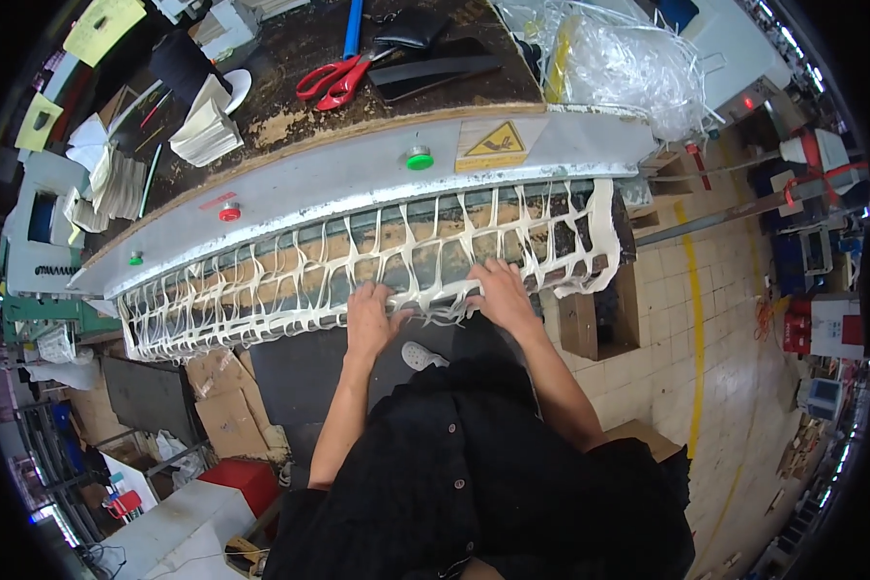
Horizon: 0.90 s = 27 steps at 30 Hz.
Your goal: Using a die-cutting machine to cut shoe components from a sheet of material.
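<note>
A long white open-mesh strip (343,261) of stretched fabric bands lies along the front of the machine, its solid white end piece (604,232) at the right. My left hand (368,317) is closed on the near edge of the mesh, fingers over the top and thumb pointing inward. A short way to the right, my right hand (503,295) grips the same edge with its fingertips bent over it. Loose white ends hang between the two hands. What lies under my fingers is hidden.
Above the mesh runs a grey machine panel (309,169) with a green button (419,158), a red button (229,212) and a yellow warning label (494,141). Red-handled scissors (333,82) lie on the worn tabletop. Clear plastic wrap (628,72) is heaped at the right end.
</note>
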Each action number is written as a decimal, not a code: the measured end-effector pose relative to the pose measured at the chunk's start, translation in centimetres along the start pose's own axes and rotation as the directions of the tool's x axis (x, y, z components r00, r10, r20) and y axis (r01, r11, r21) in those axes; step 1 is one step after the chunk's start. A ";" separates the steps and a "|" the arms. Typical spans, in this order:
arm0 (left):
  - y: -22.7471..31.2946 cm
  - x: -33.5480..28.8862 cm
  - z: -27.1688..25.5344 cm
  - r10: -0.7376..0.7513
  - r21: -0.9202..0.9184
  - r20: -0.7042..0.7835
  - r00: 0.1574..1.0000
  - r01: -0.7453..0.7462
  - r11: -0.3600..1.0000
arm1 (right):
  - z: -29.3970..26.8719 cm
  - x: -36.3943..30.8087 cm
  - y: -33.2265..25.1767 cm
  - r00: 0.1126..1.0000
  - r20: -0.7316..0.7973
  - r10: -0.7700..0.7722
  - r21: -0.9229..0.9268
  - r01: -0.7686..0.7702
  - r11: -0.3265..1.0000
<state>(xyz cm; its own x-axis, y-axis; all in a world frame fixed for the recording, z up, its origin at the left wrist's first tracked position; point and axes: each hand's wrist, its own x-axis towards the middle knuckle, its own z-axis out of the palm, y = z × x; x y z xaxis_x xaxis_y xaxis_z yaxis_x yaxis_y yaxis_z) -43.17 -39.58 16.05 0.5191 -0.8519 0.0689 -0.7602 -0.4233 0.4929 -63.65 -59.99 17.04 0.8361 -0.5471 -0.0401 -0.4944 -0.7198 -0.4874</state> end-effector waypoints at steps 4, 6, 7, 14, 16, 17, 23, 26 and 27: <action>-0.9 -2.2 0.2 0.003 -0.005 0.105 0.994 -0.003 1.000 | 0.9 -2.0 0.1 0.998 0.030 -0.047 0.007 0.047 0.999; -1.3 -3.2 -0.3 0.013 -0.091 0.169 0.985 0.002 0.996 | -0.3 -3.0 0.9 0.981 0.167 -0.102 0.071 0.091 0.993; -0.7 -2.1 -1.6 -0.026 -0.091 0.344 0.939 0.061 0.994 | -1.1 -3.1 1.6 0.944 0.296 -0.142 0.136 0.106 0.985; 1.4 4.8 4.6 0.136 -0.140 -0.051 0.989 -0.142 0.980 | -2.9 11.4 2.9 0.879 0.036 -0.476 -0.227 0.471 0.852; 1.3 3.4 7.6 0.151 -0.074 0.014 0.988 -0.149 0.986 | -1.6 13.4 3.9 0.767 0.069 -0.638 -0.322 0.622 0.714; 1.3 2.8 8.5 0.172 0.000 0.083 0.982 -0.172 0.985 | -0.2 13.6 4.9 0.696 0.171 -0.697 -0.243 0.715 0.655; -0.9 -0.8 10.5 0.151 -0.088 0.078 0.985 -0.144 0.986 | -1.0 10.1 4.2 0.829 0.373 -0.416 -0.240 0.519 0.820; -0.8 -1.5 11.1 0.146 -0.107 0.077 0.986 -0.137 0.985 | 0.6 5.7 4.6 0.998 0.063 -0.016 -0.204 0.029 0.978; -0.6 -1.7 11.2 0.138 -0.157 0.057 0.989 -0.127 0.979 | 1.4 4.5 5.4 0.961 -0.120 0.248 -0.043 -0.255 0.966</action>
<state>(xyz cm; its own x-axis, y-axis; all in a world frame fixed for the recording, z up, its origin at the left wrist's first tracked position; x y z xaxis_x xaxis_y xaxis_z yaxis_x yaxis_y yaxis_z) -47.94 -41.31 5.92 0.3866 -0.9182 0.0870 -0.7494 -0.2577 0.6099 -62.19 -65.72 13.02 0.6525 -0.7558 -0.0546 -0.7008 -0.5745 -0.4228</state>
